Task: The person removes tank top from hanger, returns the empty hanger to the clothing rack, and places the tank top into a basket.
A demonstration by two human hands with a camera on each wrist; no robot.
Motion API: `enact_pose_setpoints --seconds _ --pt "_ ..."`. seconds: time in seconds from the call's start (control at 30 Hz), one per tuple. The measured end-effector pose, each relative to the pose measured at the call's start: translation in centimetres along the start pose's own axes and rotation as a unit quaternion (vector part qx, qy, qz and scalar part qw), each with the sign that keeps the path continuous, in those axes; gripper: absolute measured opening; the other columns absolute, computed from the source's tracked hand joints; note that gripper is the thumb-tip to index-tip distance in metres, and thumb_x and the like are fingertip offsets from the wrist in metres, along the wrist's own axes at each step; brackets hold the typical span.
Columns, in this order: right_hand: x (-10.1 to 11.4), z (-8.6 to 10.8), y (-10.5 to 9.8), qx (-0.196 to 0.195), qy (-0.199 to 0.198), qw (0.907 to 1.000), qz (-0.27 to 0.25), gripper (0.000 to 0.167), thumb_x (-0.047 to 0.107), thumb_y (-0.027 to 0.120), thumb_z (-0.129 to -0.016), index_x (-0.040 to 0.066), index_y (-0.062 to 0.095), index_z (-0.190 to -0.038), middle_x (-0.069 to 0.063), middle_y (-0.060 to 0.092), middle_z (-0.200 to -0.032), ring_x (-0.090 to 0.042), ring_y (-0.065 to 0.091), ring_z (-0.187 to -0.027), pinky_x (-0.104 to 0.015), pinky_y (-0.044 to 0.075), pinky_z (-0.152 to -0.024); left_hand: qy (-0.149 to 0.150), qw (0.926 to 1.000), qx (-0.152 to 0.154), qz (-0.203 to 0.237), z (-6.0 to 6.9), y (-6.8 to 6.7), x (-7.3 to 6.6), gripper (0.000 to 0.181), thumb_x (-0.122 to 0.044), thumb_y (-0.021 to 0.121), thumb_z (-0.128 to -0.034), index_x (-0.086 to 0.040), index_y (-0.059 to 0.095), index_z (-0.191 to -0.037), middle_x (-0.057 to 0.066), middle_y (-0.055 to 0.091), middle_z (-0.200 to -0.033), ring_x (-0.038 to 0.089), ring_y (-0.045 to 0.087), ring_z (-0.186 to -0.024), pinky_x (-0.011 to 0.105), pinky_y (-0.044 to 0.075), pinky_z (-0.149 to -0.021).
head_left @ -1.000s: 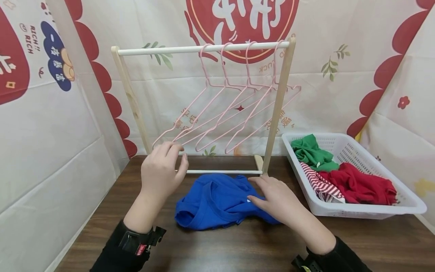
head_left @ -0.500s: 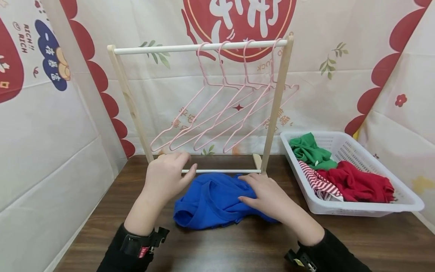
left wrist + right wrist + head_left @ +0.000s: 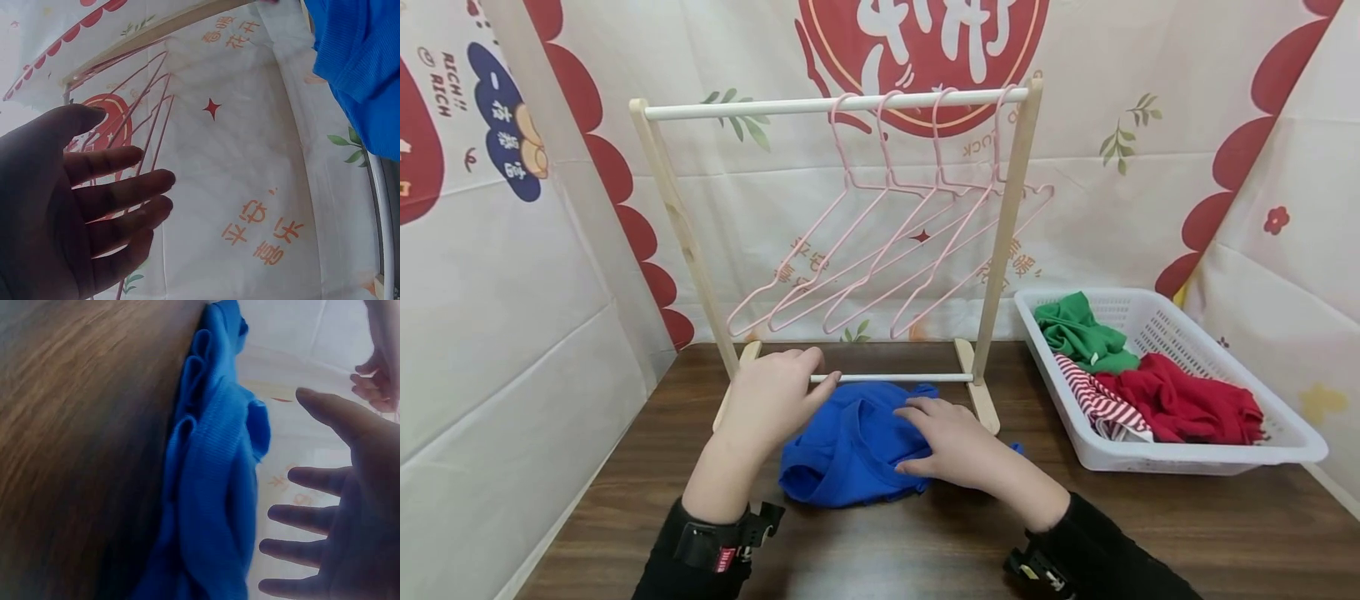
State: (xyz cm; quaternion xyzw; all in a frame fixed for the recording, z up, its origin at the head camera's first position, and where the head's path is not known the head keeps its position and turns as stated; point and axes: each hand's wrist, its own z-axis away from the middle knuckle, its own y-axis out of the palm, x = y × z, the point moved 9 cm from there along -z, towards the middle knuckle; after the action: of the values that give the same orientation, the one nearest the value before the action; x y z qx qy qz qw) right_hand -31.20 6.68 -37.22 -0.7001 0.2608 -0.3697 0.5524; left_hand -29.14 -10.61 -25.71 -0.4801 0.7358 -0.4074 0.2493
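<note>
A crumpled blue garment (image 3: 842,454), with a ribbed band along one edge, lies on the table before the rack. My left hand (image 3: 775,396) hovers beyond its left side, near the rack's lower bar; in the left wrist view its fingers (image 3: 125,187) are spread and hold nothing. Above the garment's right part is my right hand (image 3: 955,442). The right wrist view shows that hand's fingers (image 3: 303,519) apart from the blue cloth (image 3: 215,487), with nothing in them. Several pink hangers (image 3: 857,233) hang from the rack's top bar, to the right.
The wooden rack (image 3: 677,217) with a white top bar (image 3: 737,109) stands at the back of the brown table (image 3: 850,558). On the right, a white basket (image 3: 1195,458) holds green, red and striped cloths. Printed sheets (image 3: 1112,225) surround the table.
My right hand has moved left over the blue garment. My left hand has come down from the hangers and slightly right. The garment has stayed in place; the view has shifted a little.
</note>
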Motion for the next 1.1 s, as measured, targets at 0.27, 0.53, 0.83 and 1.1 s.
enact_pose_setpoints --seconds 0.27,0.53,0.83,1.1 --pt "-0.5 -0.7 2.0 0.042 0.014 0.9990 0.005 0.092 0.062 0.074 -0.075 0.017 0.042 -0.148 -0.013 0.034 -0.153 -0.039 0.030 -0.139 -0.069 0.026 -0.102 -0.029 0.9978 0.047 0.037 0.3 1.3 -0.2 0.027 -0.042 0.064 -0.0923 -0.016 0.066 -0.087 -0.006 0.061 -0.068 0.012 0.054 -0.058 0.027 0.041 -0.050" --pt "-1.1 -1.4 3.5 0.096 0.025 0.9951 -0.009 0.101 0.053 0.085 -0.067 0.023 0.038 -0.151 -0.013 0.019 -0.159 -0.047 0.017 -0.142 -0.077 0.021 -0.098 -0.041 0.9960 0.053 0.060 0.5 1.9 -0.2 0.027 -0.041 0.063 -0.0934 -0.015 0.065 -0.088 -0.008 0.050 -0.061 0.009 0.045 -0.053 0.027 0.038 -0.048" --pt "-2.2 -2.8 4.5 0.134 0.052 0.9896 -0.011 0.105 0.045 0.090 -0.065 0.024 0.034 -0.151 -0.018 0.025 -0.156 -0.042 0.027 -0.139 -0.069 0.034 -0.096 -0.050 0.9952 0.051 0.067 0.5 2.1 -0.4 0.025 -0.040 0.064 -0.0929 -0.015 0.066 -0.090 -0.009 0.048 -0.060 0.009 0.044 -0.052 0.026 0.037 -0.046" --pt "-2.2 -3.7 4.6 0.156 0.044 0.9864 0.023 0.097 0.040 0.089 -0.067 0.020 0.039 -0.149 -0.014 0.043 -0.143 -0.038 0.041 -0.130 -0.053 0.042 -0.097 -0.053 0.9938 0.070 0.067 0.6 2.6 -0.7 0.028 -0.042 0.064 -0.0934 -0.014 0.067 -0.097 -0.009 0.046 -0.059 0.009 0.044 -0.052 0.027 0.037 -0.047"
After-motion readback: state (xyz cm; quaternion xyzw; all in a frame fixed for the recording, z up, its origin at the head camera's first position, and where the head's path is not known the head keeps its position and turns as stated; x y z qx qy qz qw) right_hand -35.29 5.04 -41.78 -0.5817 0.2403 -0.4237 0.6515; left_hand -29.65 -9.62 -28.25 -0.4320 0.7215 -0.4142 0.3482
